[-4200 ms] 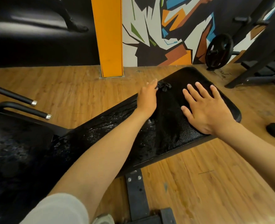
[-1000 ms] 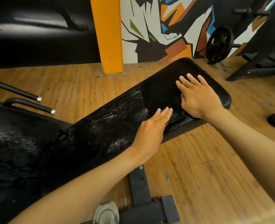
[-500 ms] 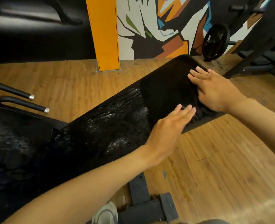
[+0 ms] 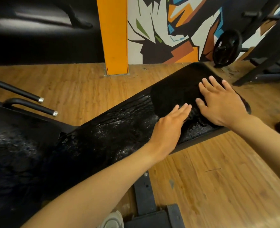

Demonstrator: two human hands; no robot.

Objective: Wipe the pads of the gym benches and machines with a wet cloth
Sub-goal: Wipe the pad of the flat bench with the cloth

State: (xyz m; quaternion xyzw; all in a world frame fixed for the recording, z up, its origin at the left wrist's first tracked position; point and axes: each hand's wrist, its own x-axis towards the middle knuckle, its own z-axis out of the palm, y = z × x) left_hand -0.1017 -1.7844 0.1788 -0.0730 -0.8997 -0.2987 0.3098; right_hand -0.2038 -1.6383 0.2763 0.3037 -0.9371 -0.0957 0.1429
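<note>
Right hand: the right hand [image 4: 223, 104] lies flat with fingers spread, palm pressing the cloth [image 4: 173, 96] at the far right end of the bench pad [image 4: 106, 137].
Left hand: the left hand [image 4: 170, 127] has straight fingers held together, tips touching the cloth's bunched near edge; nothing is pinched.
Cloth: black, spread over the far end of the pad, hard to tell from the black vinyl.
Handling: looks limp, light and soaked; likely to bunch and slide, so flat palms on top suit it better than a pinch.
Pad: glistening wet to the left, probably slippery.
Beyond: wooden floor [image 4: 218, 178], orange pillar [image 4: 113, 35], weight plate [image 4: 227, 46] far right.
</note>
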